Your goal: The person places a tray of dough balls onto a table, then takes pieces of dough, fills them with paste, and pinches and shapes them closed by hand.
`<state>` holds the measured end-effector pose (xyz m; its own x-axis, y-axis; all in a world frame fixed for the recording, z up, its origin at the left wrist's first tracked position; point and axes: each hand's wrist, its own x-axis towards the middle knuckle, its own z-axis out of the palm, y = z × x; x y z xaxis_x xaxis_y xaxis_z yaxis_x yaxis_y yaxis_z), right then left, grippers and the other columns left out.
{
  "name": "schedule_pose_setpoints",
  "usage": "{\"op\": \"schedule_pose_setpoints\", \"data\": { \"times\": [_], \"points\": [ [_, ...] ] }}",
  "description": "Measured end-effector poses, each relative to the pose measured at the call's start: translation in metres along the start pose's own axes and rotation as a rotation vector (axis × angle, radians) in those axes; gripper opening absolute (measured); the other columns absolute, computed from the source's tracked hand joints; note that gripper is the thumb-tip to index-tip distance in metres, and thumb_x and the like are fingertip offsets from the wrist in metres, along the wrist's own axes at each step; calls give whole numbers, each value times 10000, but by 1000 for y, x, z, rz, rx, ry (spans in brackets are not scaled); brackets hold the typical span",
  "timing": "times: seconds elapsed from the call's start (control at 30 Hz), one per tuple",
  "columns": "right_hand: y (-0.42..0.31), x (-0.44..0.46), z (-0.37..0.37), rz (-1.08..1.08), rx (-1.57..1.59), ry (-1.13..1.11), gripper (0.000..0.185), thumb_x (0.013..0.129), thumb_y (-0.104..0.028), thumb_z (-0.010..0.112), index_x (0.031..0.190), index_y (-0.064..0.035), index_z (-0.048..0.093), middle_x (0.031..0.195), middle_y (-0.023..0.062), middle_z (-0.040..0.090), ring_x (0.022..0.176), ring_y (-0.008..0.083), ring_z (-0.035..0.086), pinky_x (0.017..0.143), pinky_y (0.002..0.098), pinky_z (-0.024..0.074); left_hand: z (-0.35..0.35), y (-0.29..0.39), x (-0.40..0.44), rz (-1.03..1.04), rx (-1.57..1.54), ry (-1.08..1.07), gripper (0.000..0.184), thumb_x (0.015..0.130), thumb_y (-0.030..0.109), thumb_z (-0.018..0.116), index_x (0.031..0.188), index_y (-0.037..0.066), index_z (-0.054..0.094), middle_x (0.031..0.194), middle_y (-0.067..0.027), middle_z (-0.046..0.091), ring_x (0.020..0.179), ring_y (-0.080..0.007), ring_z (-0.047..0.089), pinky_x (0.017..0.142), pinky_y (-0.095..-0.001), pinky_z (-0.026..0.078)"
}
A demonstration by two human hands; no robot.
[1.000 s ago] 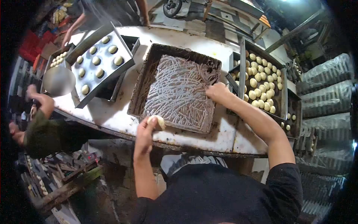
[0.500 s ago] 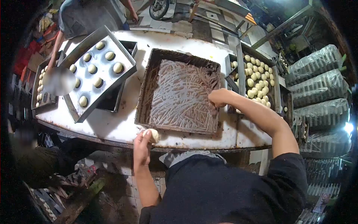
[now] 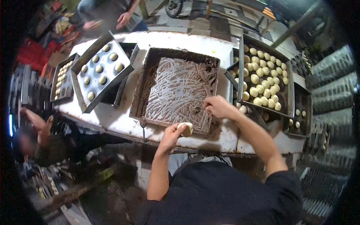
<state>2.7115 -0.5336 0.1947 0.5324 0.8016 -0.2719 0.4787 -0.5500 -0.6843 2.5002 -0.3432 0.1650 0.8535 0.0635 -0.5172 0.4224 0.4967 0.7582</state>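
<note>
A pale flattened piece of dough rests in my left hand, fingers closed around it, just over the near edge of the tray. The large square tray is smeared with dark brown paste, thicker along its right side. Over the tray's right part, my right hand is closed with fingertips pinched close to a small brown lump. Whatever those fingers hold, if anything, is hidden.
At left, a tilted metal tray bears spaced dough balls. A deep tray crowded with dough balls sits at right. One person stands across the table; another person is at the left.
My left hand has moved right with the dough, toward the tray's near edge. My right hand has shifted slightly left and nearer. The person across has lifted a hand off the trays.
</note>
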Motion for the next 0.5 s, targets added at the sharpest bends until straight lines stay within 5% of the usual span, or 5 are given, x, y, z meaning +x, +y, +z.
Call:
{"op": "schedule_pose_setpoints", "data": {
  "times": [0.1, 0.17, 0.27, 0.4, 0.5],
  "points": [
    [11, -41, 34, -42, 650, 25, 120, 897, -54, 709, 976, 1, 637, 865, 85, 688, 830, 139, 629, 752, 318, 514, 48, -34, 5, 42, -123, 160, 302, 998, 212, 670, 1189, -22, 683, 1052, -45, 726, 902, -97, 647, 854, -275, 512],
    [18, -59, 67, -111, 828, 133, 134, 890, -44, 720, 961, 9, 620, 877, 73, 665, 841, 123, 595, 755, 304, 503, 75, -57, 20, 20, -93, 272, 288, 1025, 222, 610, 1151, -30, 673, 1061, -82, 720, 953, -164, 668, 903, -324, 522],
    [15, -84, 81, -134, 812, 418, 135, 870, -1, 713, 951, 14, 606, 858, 77, 631, 820, 146, 595, 751, 305, 496, 92, -79, 29, 37, -594, 296, 418, 1098, 289, 375, 1220, -37, 605, 1128, -156, 685, 1044, -272, 666, 919, -407, 528],
    [50, -99, 87, -99, 501, 564, 114, 823, 69, 656, 877, 18, 571, 867, 155, 598, 814, 320, 628, 753, 362, 497, 115, -60, 20, 406, -782, 465, 416, 1109, 313, 384, 1284, -28, 545, 1212, -166, 646, 1083, -290, 650, 955, -458, 531],
    [84, -96, 94, -34, 301, 670, 101, 826, 43, 651, 826, 26, 551, 904, 174, 613, 876, 355, 636, 758, 407, 502, 118, -44, 3, 464, -667, 398, 388, 1106, 306, 389, 1250, -17, 550, 1204, -146, 635, 1073, -271, 646, 969, -470, 566]
  ]
}}
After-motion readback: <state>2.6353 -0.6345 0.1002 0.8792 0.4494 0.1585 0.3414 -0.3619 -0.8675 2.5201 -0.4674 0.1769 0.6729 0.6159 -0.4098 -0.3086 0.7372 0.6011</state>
